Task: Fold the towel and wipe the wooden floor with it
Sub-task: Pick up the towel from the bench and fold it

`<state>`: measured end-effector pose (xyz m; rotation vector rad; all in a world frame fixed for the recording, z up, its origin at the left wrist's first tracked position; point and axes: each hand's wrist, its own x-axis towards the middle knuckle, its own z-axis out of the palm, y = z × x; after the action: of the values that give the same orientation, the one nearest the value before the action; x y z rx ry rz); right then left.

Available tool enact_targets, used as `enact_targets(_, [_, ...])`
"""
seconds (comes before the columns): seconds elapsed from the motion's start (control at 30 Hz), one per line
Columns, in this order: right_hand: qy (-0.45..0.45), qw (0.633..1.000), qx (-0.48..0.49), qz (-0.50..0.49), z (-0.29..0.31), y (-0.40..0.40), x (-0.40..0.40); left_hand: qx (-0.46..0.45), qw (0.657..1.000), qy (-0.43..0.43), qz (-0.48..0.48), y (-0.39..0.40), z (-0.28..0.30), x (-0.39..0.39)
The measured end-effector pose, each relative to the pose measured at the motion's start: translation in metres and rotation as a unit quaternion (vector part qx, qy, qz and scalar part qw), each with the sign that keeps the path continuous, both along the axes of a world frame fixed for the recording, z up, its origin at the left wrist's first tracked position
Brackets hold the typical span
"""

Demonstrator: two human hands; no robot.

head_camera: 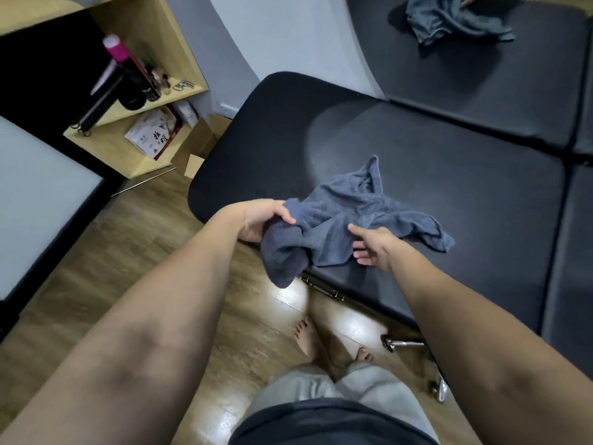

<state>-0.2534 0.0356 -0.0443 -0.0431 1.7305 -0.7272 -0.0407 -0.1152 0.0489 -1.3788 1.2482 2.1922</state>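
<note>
bare feet and grey pant legs right below, standing on the wood floor, which has a bright glare patch just under the hands. left hand is gripping a bunched corner of the blue towel, thumb on top, fingers tucked under the cloth, and a fold of it hangs down off the edge below that hand toward the floor. right hand is loose, fingers spread and relaxed, fingertips just touching the towel's near edge, not really holding anything. rest of the towel lies crumpled on the black padded bench, spreading away beyond and to the right of the right hand, one end poking up. a metal hinge sits on the bench edge just under the hanging fold. further out left of the left hand there's a wooden shelf with a pink-capped tube and a printed bag. way past the right hand, up top, another blue cloth lies in a heap.
</note>
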Motion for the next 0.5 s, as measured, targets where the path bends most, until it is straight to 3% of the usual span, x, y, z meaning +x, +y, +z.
enact_targets(0.07, [-0.004, 0.998, 0.004, -0.067, 0.004, -0.006, 0.002, 0.017, 0.998, 0.033, 0.046, -0.004, 0.002, -0.003])
enact_targets(0.13, [0.054, 0.994, -0.008, -0.093, 0.017, -0.015, -0.002, 0.049, 0.994, 0.025, 0.092, -0.01, 0.004, -0.003])
enact_targets(0.23, [0.12, 0.972, -0.137, -0.146, 0.059, -0.038, -0.026, 0.036, 0.987, -0.1, 0.121, -0.017, 0.002, 0.0])
enact_targets(0.33, [0.149, 0.946, -0.241, -0.16, 0.125, -0.064, -0.052, -0.014, 0.978, -0.198, 0.069, -0.021, -0.001, 0.006])
enact_targets(0.43, [0.118, 0.921, -0.33, -0.172, 0.181, -0.084, -0.062, 0.035, 0.979, -0.192, 0.06, -0.02, 0.018, 0.011])
enact_targets(0.5, [0.097, 0.91, -0.369, -0.161, 0.213, -0.093, -0.061, 0.043, 0.985, -0.135, 0.095, -0.023, 0.035, 0.012])
